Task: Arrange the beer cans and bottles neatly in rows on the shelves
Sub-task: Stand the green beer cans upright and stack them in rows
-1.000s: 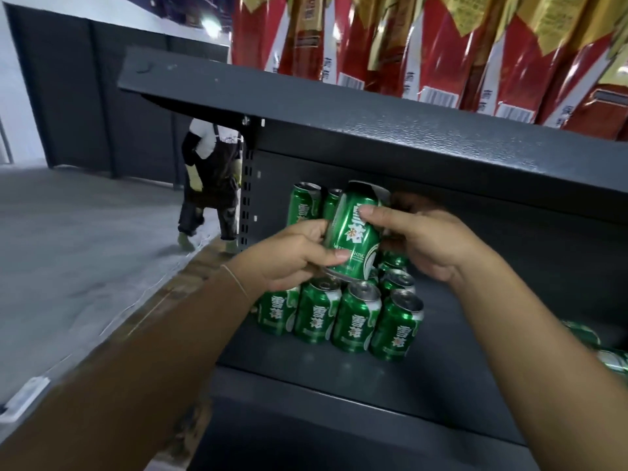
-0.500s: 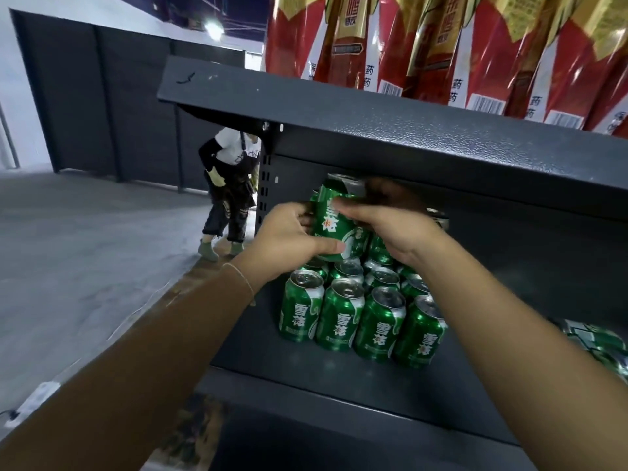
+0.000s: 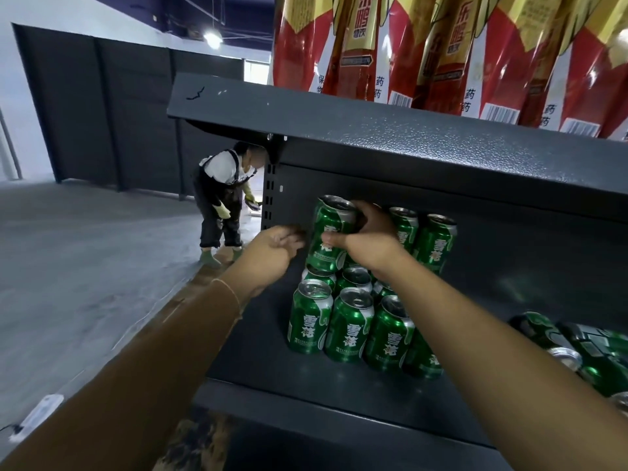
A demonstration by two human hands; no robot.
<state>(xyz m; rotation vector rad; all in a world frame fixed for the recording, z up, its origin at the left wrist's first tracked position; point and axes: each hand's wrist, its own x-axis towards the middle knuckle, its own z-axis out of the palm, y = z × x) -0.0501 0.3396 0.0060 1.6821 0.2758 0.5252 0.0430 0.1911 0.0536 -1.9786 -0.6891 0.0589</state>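
Several green beer cans (image 3: 350,331) stand in rows on the dark grey shelf (image 3: 306,379). A second layer sits on top of them at the back. My right hand (image 3: 367,239) grips an upright green can (image 3: 328,239) at the left end of that upper layer, resting on a can below. My left hand (image 3: 275,248) is just left of this can, fingers loosely curled, a small gap from its side, holding nothing. Two more upper cans (image 3: 436,244) stand to the right of my right hand.
The shelf board above (image 3: 407,141) hangs low over the cans and carries red and gold packets (image 3: 452,56). More green cans lie on their sides (image 3: 584,348) at the right. A person (image 3: 224,202) bends over on the grey floor beyond the shelf's left end.
The held can went from tilted in both hands to upright on the top layer at the left. My left hand has come off it and drawn slightly left.
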